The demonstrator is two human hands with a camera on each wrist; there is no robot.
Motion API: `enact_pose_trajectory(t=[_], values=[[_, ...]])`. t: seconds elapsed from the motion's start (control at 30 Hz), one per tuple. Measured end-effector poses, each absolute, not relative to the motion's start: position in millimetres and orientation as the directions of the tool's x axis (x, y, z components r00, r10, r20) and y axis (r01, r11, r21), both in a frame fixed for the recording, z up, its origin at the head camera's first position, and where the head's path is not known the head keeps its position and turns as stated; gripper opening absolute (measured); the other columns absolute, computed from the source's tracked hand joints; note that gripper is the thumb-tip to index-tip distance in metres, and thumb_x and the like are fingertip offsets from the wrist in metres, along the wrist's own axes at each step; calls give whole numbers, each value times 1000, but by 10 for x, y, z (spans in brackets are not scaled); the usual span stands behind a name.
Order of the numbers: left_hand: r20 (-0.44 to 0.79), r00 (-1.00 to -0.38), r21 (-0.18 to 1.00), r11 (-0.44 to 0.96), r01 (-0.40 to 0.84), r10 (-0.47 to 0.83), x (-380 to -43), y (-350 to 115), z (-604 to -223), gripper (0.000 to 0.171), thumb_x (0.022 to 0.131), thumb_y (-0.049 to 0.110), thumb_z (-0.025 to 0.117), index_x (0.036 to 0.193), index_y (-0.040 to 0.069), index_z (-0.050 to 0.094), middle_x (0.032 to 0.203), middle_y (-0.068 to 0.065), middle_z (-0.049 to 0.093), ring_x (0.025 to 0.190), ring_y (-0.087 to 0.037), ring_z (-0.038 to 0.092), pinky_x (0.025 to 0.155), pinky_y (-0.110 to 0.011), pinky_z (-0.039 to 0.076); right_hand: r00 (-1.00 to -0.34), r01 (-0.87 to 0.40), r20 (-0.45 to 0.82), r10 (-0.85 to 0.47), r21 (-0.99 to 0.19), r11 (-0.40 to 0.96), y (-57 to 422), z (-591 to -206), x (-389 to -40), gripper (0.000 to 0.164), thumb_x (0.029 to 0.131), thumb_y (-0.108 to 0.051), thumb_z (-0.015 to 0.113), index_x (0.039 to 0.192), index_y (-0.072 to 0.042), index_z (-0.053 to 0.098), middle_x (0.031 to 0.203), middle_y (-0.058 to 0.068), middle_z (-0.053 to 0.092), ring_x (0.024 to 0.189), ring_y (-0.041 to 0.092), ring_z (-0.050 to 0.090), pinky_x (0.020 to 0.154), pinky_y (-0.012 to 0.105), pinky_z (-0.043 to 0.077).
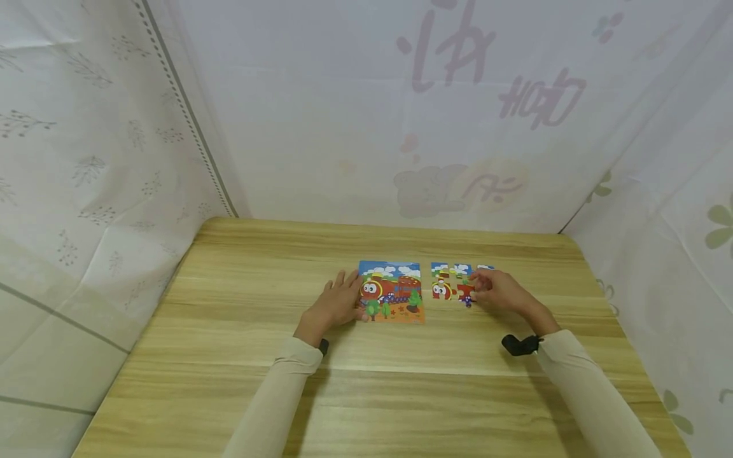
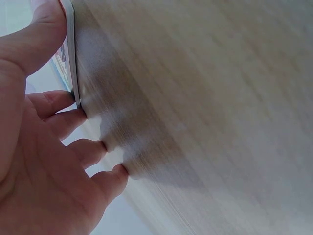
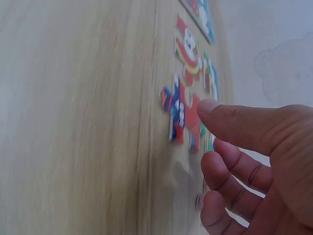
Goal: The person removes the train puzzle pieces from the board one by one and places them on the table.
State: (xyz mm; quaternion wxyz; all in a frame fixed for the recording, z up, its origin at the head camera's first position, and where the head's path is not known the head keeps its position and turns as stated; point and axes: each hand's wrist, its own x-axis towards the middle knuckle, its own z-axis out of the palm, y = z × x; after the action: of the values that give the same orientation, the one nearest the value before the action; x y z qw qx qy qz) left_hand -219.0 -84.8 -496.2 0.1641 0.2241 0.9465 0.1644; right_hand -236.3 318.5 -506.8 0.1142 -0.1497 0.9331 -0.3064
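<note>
My left hand (image 1: 338, 302) rests at the left edge of a picture board (image 1: 395, 318) showing a red cartoon train. Its fingers are spread and fairly straight, with thumb and forefinger against the board's edge in the left wrist view. To the right, my right hand (image 1: 501, 291) is over a small group of jigsaw pieces. Its thumb and a mostly hidden forefinger pinch a red and purple jigsaw piece (image 3: 180, 115), while the other fingers curl below. Left of that lies the jigsaw piece with the train's eyes (image 1: 439, 291).
Blue-sky jigsaw pieces (image 1: 439, 268) lie along the back of the group, one partly behind the right hand. Everything is on a wood-grain table (image 1: 366, 407). A pale printed curtain (image 1: 321, 114) hangs behind the table, with more fabric on both sides.
</note>
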Motion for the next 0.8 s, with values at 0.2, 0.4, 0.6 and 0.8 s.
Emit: enact_pose_trajectory(t=[0.2, 0.4, 0.6, 0.8], values=[[-232, -845, 392, 841, 373, 483, -2195, -850, -4968, 93, 86, 45, 72, 156, 3, 28, 164, -18, 20, 150, -45, 12, 117, -63, 19, -913, -239, -111, -394, -637, 733, 3011, -5025, -2371, 32, 87, -7, 74, 116, 3, 63, 96, 13, 64, 84, 21, 63, 69, 31, 51], [-236, -845, 393, 842, 369, 480, -2205, -851, -4975, 93, 87, 45, 72, 156, 3, 26, 164, -18, 18, 151, -45, 10, 118, -63, 17, -899, -259, -110, -425, -649, 715, 2816, -5030, -2386, 35, 87, -6, 74, 119, 3, 63, 97, 13, 65, 77, 17, 59, 64, 29, 49], [-238, -845, 391, 844, 368, 479, -2196, -851, -4982, 93, 87, 45, 71, 157, 3, 26, 165, -17, 17, 151, -45, 10, 118, -62, 17, -881, -283, -124, -456, -635, 719, 2620, -5037, -2419, 41, 87, -12, 76, 124, -1, 63, 103, 11, 66, 77, 16, 59, 66, 30, 49], [-248, -843, 389, 846, 364, 477, -2197, -852, -4978, 93, 88, 45, 70, 157, 3, 24, 165, -17, 16, 151, -44, 9, 118, -62, 17, -868, -314, -135, -478, -597, 738, 2416, -5018, -2468, 43, 89, -14, 75, 129, -2, 63, 107, 9, 67, 84, 15, 61, 74, 35, 52]])
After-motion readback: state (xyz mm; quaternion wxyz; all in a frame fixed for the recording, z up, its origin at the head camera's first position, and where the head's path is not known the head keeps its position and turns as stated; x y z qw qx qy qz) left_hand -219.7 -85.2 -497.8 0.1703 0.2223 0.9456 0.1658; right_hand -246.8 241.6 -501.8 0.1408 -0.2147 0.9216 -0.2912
